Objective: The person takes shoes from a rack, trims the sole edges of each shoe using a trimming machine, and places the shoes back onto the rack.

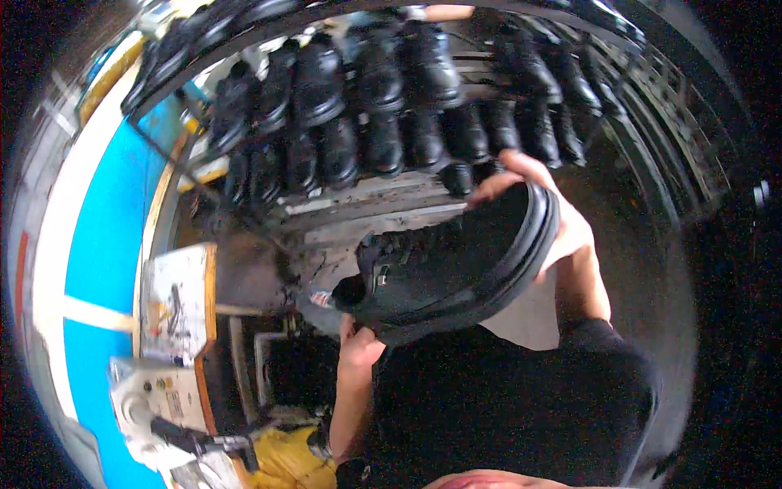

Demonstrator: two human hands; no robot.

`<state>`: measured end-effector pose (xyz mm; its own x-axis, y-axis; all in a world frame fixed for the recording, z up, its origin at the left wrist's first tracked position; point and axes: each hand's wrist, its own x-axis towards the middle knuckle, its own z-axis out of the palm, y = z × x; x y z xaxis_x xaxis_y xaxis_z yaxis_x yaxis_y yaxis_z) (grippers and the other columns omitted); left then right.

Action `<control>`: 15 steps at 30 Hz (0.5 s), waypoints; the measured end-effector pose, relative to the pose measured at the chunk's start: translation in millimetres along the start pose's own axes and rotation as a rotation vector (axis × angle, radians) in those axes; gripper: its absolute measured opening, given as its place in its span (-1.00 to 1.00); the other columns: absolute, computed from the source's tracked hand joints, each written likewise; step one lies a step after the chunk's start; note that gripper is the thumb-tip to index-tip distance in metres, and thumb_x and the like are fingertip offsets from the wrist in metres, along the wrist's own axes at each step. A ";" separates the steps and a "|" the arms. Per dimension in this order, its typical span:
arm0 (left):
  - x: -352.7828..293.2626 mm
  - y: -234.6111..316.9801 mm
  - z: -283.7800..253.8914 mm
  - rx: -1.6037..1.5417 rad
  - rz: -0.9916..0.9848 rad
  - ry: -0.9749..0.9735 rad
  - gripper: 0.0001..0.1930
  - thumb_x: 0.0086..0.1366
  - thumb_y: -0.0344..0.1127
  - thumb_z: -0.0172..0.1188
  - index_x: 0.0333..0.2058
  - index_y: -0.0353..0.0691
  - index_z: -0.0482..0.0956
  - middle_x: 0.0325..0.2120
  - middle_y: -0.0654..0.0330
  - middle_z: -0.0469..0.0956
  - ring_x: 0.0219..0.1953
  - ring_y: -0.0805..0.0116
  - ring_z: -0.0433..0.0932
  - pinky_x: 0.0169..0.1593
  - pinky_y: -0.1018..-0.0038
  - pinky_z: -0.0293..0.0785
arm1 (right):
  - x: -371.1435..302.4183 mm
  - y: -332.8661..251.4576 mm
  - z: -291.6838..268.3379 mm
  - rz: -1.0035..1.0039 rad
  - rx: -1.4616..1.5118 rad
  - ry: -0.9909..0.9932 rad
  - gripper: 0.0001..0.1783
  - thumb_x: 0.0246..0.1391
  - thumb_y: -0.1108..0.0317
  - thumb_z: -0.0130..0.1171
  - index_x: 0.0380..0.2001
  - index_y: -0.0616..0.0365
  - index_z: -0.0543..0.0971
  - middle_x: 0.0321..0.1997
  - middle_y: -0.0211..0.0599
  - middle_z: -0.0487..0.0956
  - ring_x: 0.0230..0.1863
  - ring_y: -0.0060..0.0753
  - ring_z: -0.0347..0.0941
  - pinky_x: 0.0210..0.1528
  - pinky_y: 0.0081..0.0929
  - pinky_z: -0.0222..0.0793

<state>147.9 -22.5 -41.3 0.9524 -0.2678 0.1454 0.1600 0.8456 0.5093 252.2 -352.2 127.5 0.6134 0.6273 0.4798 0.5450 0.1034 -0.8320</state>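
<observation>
A black lace-up shoe (456, 273) with a thick dark sole is held up in front of my chest, its toe toward the upper right. My left hand (358, 346) grips the heel end from below, its thumb and fingers closed at the sole edge. Around the toe wraps my right hand (562, 224), with fingers over the top and the palm behind the sole. A small pale label shows inside the collar, next to a greyish patch near the heel. Parts of both hands are hidden behind the shoe.
Ahead stands a metal rack (366, 213) with several rows of black shoes (383, 77). At the left are a blue panel (106, 228), a white stained board (175, 301) and a machine with a black handle (191, 440). Something yellow (289, 460) lies at the lower left.
</observation>
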 end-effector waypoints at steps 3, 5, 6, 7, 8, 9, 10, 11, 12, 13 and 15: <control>-32.5 1.5 -23.4 -0.289 -0.095 0.291 -0.30 0.30 -0.29 0.24 0.34 -0.30 0.15 0.31 0.01 0.28 0.32 0.03 0.30 0.36 0.03 0.21 | 34.3 39.9 43.0 0.026 0.036 -0.250 -0.07 -0.16 0.14 0.57 0.24 0.23 0.34 0.24 -0.01 0.44 0.29 -0.07 0.34 0.34 -0.06 0.19; -60.0 2.4 -38.4 0.065 0.014 0.603 -0.28 0.35 -0.26 0.17 0.38 -0.32 0.06 0.35 0.01 0.22 0.37 0.05 0.22 0.40 0.16 0.12 | 49.8 64.4 106.3 0.092 0.335 -0.125 -0.40 -0.02 0.21 0.45 0.00 0.27 0.44 0.08 0.15 0.53 0.18 0.22 0.42 0.25 0.11 0.26; -70.6 3.3 -43.9 0.392 0.080 0.680 -0.25 0.35 -0.24 0.17 0.39 -0.32 0.02 0.37 -0.01 0.18 0.40 0.06 0.18 0.41 0.22 0.07 | 52.3 80.5 124.0 0.152 0.288 -0.141 -0.31 -0.13 0.20 0.53 0.02 0.23 0.42 0.11 0.16 0.51 0.23 0.31 0.35 0.28 0.20 0.19; -81.0 13.4 -30.4 0.459 0.158 0.783 -0.23 0.33 -0.23 0.19 0.40 -0.33 0.02 0.37 -0.02 0.17 0.40 0.06 0.16 0.42 0.24 0.06 | 76.5 84.2 146.4 0.094 0.262 -0.271 -0.27 -0.14 0.25 0.53 0.08 0.18 0.39 0.13 0.13 0.50 0.29 0.25 0.30 0.31 0.12 0.18; -91.8 25.0 -16.7 0.522 0.234 0.881 -0.21 0.31 -0.23 0.20 0.40 -0.33 0.01 0.38 -0.02 0.15 0.41 0.07 0.14 0.42 0.26 0.04 | 87.0 92.9 173.1 0.044 0.192 -0.332 -0.28 -0.14 0.29 0.52 0.09 0.16 0.38 0.14 0.08 0.50 0.31 0.20 0.30 0.32 0.08 0.19; -111.4 27.2 -13.8 0.726 0.461 0.861 -0.14 0.25 -0.21 0.28 0.40 -0.33 0.02 0.39 -0.03 0.13 0.42 0.09 0.12 0.43 0.25 0.02 | 92.9 100.5 200.4 -0.018 0.134 -0.389 -0.28 -0.14 0.33 0.51 0.10 0.13 0.38 0.15 0.04 0.50 0.32 0.15 0.29 0.32 0.04 0.20; -124.0 31.3 -11.8 0.948 0.638 0.845 -0.08 0.18 -0.20 0.35 0.40 -0.33 0.02 0.39 -0.04 0.11 0.43 0.10 0.10 0.43 0.25 0.00 | 105.7 108.2 229.4 -0.037 0.161 -0.466 -0.30 -0.10 0.39 0.46 0.14 0.11 0.41 0.14 -0.06 0.51 0.28 0.00 0.35 0.31 -0.10 0.24; -135.7 35.8 -4.3 0.936 0.653 0.920 -0.08 0.18 -0.20 0.35 0.40 -0.33 0.02 0.39 -0.04 0.11 0.43 0.10 0.10 0.43 0.25 0.00 | 113.2 107.2 257.8 -0.031 0.200 -0.529 -0.30 -0.10 0.39 0.46 0.14 0.11 0.41 0.14 -0.06 0.51 0.28 0.00 0.35 0.31 -0.10 0.24; -145.5 38.9 6.5 0.951 0.670 0.964 -0.03 0.12 -0.22 0.41 0.39 -0.34 0.03 0.39 -0.05 0.13 0.42 0.11 0.12 0.43 0.25 0.02 | 116.7 107.3 284.6 -0.033 0.111 -0.648 -0.25 -0.13 0.34 0.47 0.18 0.04 0.41 0.14 -0.10 0.52 0.22 0.02 0.38 0.27 -0.12 0.30; -151.1 48.1 17.5 0.968 0.688 0.997 0.02 0.05 -0.23 0.46 0.39 -0.35 0.03 0.38 -0.05 0.15 0.41 0.12 0.14 0.42 0.26 0.04 | 125.1 104.8 306.1 -0.048 0.014 -0.759 -0.20 -0.16 0.29 0.47 0.23 -0.02 0.42 0.14 -0.14 0.52 0.16 0.03 0.41 0.23 -0.14 0.36; -168.6 55.5 21.2 0.923 0.676 1.134 -0.05 0.02 -0.33 0.49 0.33 -0.37 0.14 0.30 -0.04 0.29 0.33 0.15 0.28 0.37 0.29 0.16 | 130.9 111.1 343.6 -0.143 0.024 -0.825 -0.18 -0.18 0.29 0.45 0.24 -0.05 0.41 0.10 -0.19 0.53 0.13 0.01 0.42 0.20 -0.15 0.38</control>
<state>-9.4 59.8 -19.5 0.5386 0.8381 0.0865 -0.1521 -0.0042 0.9884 196.7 6.6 2.2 -0.0808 0.9697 0.2306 0.5680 0.2349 -0.7888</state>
